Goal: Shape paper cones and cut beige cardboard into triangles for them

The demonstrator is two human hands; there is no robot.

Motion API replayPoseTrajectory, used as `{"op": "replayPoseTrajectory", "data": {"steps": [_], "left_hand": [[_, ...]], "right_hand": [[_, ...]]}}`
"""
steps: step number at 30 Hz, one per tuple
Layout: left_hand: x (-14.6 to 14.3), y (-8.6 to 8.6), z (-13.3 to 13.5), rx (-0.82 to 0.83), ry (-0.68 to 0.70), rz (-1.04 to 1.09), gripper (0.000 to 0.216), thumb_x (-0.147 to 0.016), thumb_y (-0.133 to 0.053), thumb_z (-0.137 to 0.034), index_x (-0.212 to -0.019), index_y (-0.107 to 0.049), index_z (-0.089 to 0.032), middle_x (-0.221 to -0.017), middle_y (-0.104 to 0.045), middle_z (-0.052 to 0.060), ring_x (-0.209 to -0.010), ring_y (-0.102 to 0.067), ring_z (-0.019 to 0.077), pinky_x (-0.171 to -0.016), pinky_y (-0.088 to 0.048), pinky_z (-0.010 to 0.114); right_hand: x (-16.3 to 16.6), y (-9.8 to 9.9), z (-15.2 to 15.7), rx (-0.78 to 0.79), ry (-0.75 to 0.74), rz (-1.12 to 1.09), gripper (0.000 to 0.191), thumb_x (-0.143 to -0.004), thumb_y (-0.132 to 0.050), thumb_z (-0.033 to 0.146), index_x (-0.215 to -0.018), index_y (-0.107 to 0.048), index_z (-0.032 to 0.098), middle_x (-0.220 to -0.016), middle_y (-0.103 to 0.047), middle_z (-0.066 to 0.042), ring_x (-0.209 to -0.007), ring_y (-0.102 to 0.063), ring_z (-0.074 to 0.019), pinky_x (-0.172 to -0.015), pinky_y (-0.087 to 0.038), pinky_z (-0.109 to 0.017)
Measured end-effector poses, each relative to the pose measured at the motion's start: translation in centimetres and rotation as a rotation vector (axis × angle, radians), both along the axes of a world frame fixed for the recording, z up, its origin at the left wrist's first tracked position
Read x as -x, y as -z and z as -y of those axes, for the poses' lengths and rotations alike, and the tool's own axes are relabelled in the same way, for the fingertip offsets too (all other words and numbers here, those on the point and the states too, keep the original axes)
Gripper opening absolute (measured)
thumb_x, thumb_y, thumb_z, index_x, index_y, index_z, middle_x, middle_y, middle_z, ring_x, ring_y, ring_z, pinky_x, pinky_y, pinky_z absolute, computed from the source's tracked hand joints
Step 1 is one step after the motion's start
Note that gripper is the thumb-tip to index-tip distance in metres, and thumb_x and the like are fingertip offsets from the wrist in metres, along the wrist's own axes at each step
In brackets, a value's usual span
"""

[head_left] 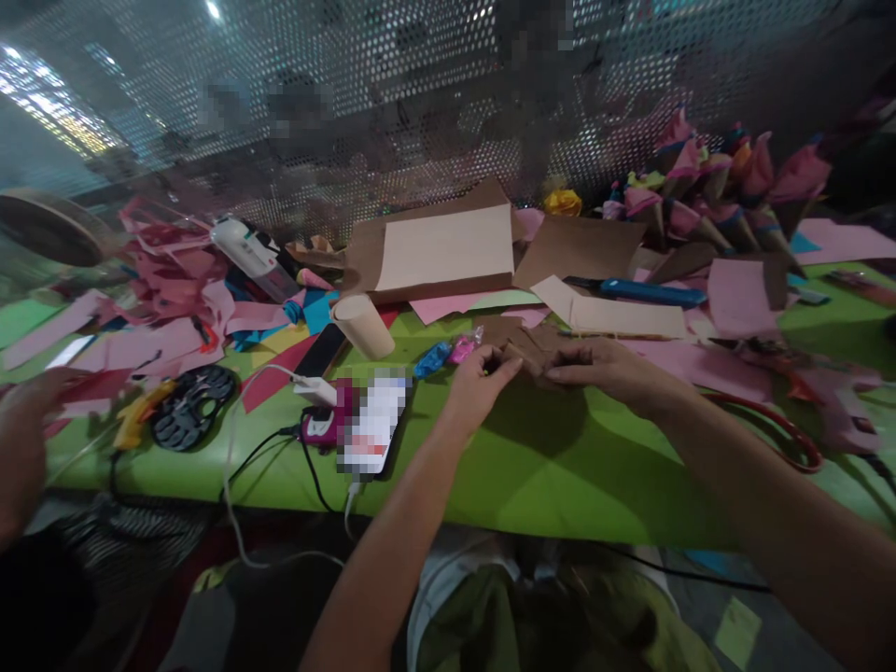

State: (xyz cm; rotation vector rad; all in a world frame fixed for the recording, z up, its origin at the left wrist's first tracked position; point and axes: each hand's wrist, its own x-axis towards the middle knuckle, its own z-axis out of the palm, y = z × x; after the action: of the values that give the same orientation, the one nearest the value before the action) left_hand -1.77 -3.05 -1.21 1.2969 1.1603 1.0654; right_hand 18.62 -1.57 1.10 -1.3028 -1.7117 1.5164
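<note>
Brown paper (533, 358), pinched between both hands (482, 381), over green tabletop (532, 495)

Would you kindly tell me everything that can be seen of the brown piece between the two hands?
The brown piece looks like plain, matte paper or thin card, apparently bent or folded. The left hand and right hand pinch it from either side, over the green tabletop, right of a shiny pink item. Fingers hide part of it, so its full outline cannot be told.
</note>
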Motion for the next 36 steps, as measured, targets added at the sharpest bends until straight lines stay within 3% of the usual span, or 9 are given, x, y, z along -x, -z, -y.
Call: {"op": "replayPoseTrajectory", "data": {"steps": [13,18,25,36], "left_hand": [[0.11,0.40,-0.23,-0.014,-0.040,0.032,0.026,-0.079,-0.079,-0.041,-0.078,-0.066,-0.019,-0.081,-0.066,0.001,-0.082,-0.057,0.0179,-0.084,-0.043,0.034],[-0.06,0.32,-0.17,0.010,-0.014,0.030,0.026,-0.078,-0.081,-0.040,-0.078,-0.068,-0.018,-0.082,-0.067,0.003,-0.083,-0.058,0.0187,-0.084,-0.044,0.034],[-0.09,0.45,-0.14,0.015,0.017,0.005,0.024,-0.081,-0.078,-0.040,-0.076,-0.068,-0.019,-0.080,-0.065,0.001,-0.081,-0.057,0.0171,-0.083,-0.044,0.033],[-0.09,0.71,-0.21,0.035,0.033,-0.001,0.024,-0.086,-0.073,-0.042,-0.081,-0.072,-0.019,-0.085,-0.070,0.003,-0.088,-0.060,0.0198,-0.086,-0.046,0.034]], "right_hand": [[-0.10,0.28,-0.24,0.025,0.002,-0.060,0.034,-0.063,-0.080,0.053,-0.069,-0.072,0.020,-0.071,-0.065,-0.002,-0.070,-0.053,-0.0179,-0.067,-0.037,-0.033],[0.15,-0.09,0.00,0.006,-0.059,-0.043,0.039,-0.072,-0.073,0.060,-0.068,-0.070,0.021,-0.067,-0.062,-0.002,-0.065,-0.049,-0.0163,-0.065,-0.035,-0.033],[0.28,0.06,0.02,-0.002,-0.050,-0.038,0.032,-0.068,-0.076,0.052,-0.066,-0.069,0.021,-0.065,-0.064,-0.002,-0.065,-0.052,-0.0170,-0.065,-0.036,-0.033],[0.25,0.69,0.07,-0.046,0.002,-0.004,0.038,-0.071,-0.077,0.058,-0.068,-0.070,0.020,-0.066,-0.065,-0.003,-0.065,-0.054,-0.0172,-0.064,-0.038,-0.033]]}}
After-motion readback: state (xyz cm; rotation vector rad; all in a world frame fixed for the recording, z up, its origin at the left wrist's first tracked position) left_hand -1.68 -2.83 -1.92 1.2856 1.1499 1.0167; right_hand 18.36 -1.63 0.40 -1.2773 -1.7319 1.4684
